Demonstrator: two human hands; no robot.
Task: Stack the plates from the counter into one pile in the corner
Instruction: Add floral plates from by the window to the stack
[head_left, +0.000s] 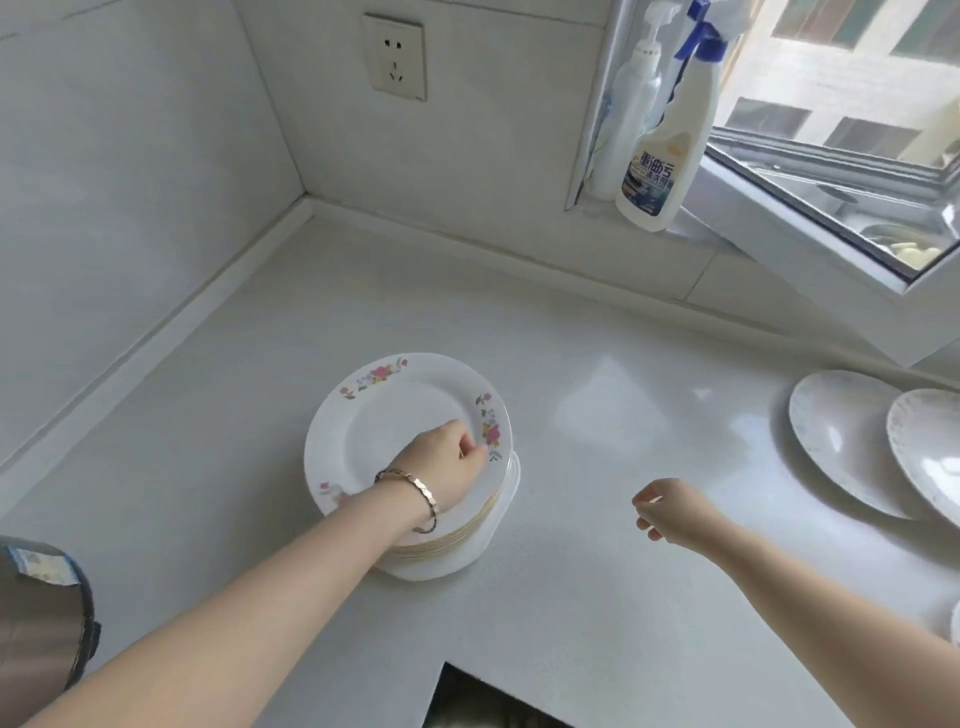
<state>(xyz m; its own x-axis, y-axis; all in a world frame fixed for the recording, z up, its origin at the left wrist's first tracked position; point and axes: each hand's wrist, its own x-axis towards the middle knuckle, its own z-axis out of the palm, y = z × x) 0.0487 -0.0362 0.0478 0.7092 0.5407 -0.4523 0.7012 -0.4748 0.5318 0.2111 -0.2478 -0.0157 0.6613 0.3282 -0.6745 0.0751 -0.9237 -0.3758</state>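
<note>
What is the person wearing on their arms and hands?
Both arms are bare, with no sleeves showing. Behind the left hand, a gold-coloured bracelet of small faceted links circles the wrist. The right hand and its wrist show nothing worn.

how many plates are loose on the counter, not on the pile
2: one plate on the counter at far right, a second plate just right of it, cut by the frame edge. A white sliver at the lower right edge may be a third.
</note>
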